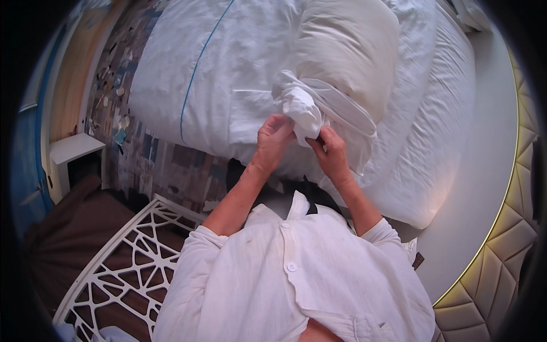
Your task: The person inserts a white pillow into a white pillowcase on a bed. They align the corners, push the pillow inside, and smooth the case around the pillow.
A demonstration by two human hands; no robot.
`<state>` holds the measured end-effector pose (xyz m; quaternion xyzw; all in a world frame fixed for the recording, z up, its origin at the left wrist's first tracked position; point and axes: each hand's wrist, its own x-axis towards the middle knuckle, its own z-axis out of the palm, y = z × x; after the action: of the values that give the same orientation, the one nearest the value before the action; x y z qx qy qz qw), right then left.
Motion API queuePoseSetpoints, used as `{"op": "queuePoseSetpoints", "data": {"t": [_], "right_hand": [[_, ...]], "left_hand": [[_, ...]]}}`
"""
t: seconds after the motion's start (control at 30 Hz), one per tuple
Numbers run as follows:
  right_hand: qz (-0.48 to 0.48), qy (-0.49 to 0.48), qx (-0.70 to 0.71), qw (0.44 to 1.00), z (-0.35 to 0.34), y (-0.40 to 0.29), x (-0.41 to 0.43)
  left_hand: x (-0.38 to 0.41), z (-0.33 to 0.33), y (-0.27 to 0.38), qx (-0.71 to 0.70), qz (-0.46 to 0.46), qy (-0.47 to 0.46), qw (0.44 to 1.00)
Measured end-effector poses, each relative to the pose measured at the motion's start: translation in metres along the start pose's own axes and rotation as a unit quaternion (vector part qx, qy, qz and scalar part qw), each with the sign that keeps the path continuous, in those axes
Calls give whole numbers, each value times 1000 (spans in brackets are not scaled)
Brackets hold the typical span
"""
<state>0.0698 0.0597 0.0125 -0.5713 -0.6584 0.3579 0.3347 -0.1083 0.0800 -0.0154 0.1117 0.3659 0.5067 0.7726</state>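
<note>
Both of my hands hold a bunched white cloth, possibly a pillowcase [301, 107], over the near edge of the bed. My left hand [275, 132] pinches its lower left part between thumb and fingers. At its lower right edge, my right hand [330, 147] grips the fabric with thumb and forefinger. Just beyond the cloth lies a cream pillow [348, 47], whose near end touches the white folds. Beneath them spreads white bedding [248, 55] with a thin blue line [196, 68] running across its left part.
A white lattice panel [160, 260] stands at the lower left beside brown fabric [81, 222]. Beyond it is a small white cabinet [77, 147]. A quilted, padded panel with gold trim [498, 256] curves along the right. Patterned flooring [171, 166] shows left of the bed.
</note>
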Motion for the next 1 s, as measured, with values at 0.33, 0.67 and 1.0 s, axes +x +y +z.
{"op": "queuePoseSetpoints", "data": {"t": [0.33, 0.67, 1.0], "right_hand": [[-15, 122, 33, 992, 5, -3, 4], [49, 138, 26, 989, 1, 24, 5], [-107, 54, -154, 981, -2, 27, 24]], "left_hand": [[11, 30, -20, 137, 102, 45, 984], [29, 5, -44, 176, 99, 27, 979], [48, -2, -54, 82, 27, 84, 993]]}}
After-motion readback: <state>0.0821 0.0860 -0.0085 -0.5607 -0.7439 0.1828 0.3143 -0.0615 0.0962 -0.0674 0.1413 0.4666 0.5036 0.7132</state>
